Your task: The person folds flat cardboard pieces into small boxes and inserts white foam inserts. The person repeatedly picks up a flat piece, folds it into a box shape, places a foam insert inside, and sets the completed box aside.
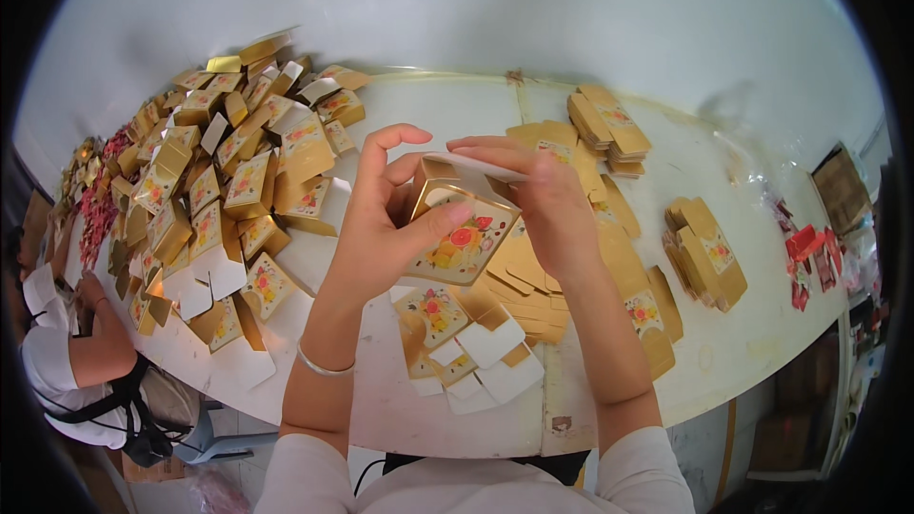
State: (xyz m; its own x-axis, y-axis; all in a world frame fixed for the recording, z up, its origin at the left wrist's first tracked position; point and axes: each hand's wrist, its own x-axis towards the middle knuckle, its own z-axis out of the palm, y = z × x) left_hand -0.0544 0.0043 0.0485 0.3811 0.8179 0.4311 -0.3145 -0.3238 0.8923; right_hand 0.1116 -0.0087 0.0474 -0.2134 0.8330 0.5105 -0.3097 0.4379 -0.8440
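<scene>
A gold box (466,252) printed with fruit and flowers is held up over the middle of a white table (743,343), tilted, its top flap raised. The left hand (381,214) grasps it from the left: the thumb lies across the printed face, the index finger curls above the top corner, and other fingers go out of sight behind. The right hand (552,205) reaches over from the right, its fingers stretched along the white flap; whether its hidden thumb grips too, I cannot tell. A heap of formed boxes (228,181) covers the table's left part. Flat gold cartons (524,300) spread across its middle, with partly opened boxes (462,343) nearer its front edge. Two carton stacks (609,124) (705,252) stand toward its right.
</scene>
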